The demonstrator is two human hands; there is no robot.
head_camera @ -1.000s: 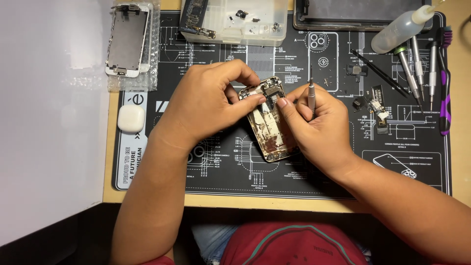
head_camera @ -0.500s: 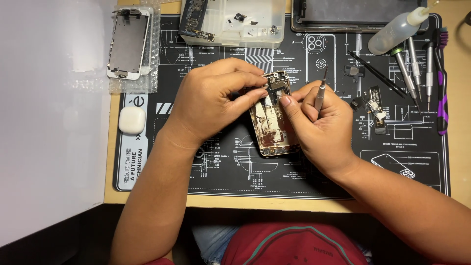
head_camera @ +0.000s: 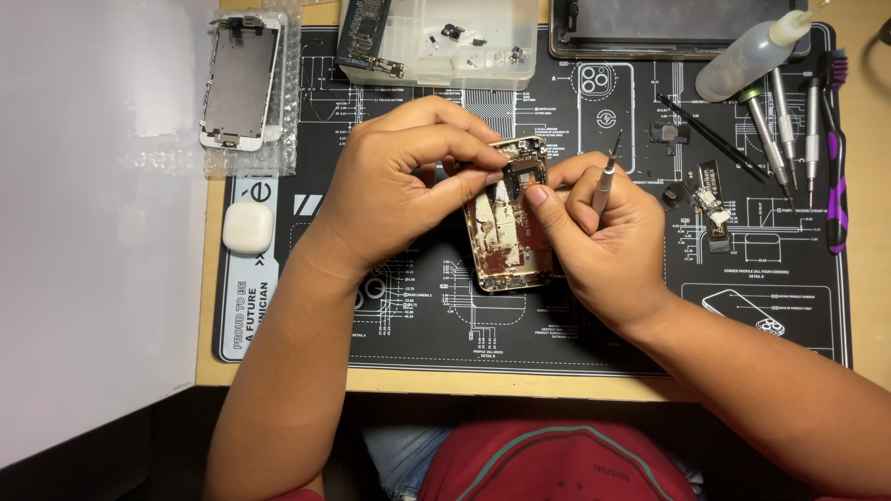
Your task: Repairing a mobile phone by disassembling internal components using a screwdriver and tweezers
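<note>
An opened phone housing [head_camera: 509, 241] with gold edges and a stained inside lies on the black printed work mat [head_camera: 418, 315]. My left hand [head_camera: 408, 181] curls over its upper left, fingertips pinching at a small dark part near the housing's top. My right hand [head_camera: 599, 237] rests on the housing's right side, thumb pressing its inside, and holds a thin metal screwdriver [head_camera: 605, 181] tucked between the fingers, tip pointing up and away.
A detached phone screen [head_camera: 241, 83] lies on bubble wrap at upper left, a white earbud case [head_camera: 248, 228] below it. A clear parts tray [head_camera: 445, 42] sits at top centre, a dark tray [head_camera: 668, 28] beside it. A squeeze bottle [head_camera: 747, 60], screwdrivers [head_camera: 789, 125] and small parts [head_camera: 710, 213] lie at right.
Both hands have shifted slightly on the housing. The screwdriver in my right hand has tilted from upright to leaning rightward. My left fingers have closed nearer the housing's top.
</note>
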